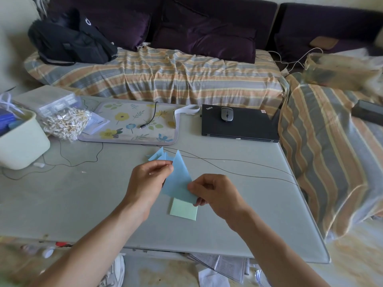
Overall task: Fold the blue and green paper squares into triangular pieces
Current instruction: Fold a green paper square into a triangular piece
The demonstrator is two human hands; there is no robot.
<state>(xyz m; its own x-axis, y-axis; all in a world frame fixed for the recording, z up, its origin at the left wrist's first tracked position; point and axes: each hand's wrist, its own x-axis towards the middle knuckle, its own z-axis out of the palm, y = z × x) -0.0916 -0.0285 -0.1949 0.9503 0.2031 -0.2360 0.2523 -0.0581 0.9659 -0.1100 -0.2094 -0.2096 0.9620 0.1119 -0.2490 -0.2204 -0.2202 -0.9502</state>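
A blue paper (pixel 178 181), folded into a tall triangle, is held just above the grey table (pixel 83 204) between both hands. My left hand (pixel 148 179) pinches its upper left edge. My right hand (pixel 215 193) pinches its lower right corner. Under it a pale green paper square (pixel 184 211) lies flat on the table, partly covered by the blue paper. Behind the hands, small folded blue triangular pieces (pixel 159 156) lie on the table.
A closed black laptop (pixel 240 126) with a mouse (pixel 227 114) sits at the back right. A floral mat (pixel 132 123), a bag of small pegs (pixel 66 123) and a white tub (pixel 20 141) stand at the back left. Thin black cables (pixel 238 172) cross the table.
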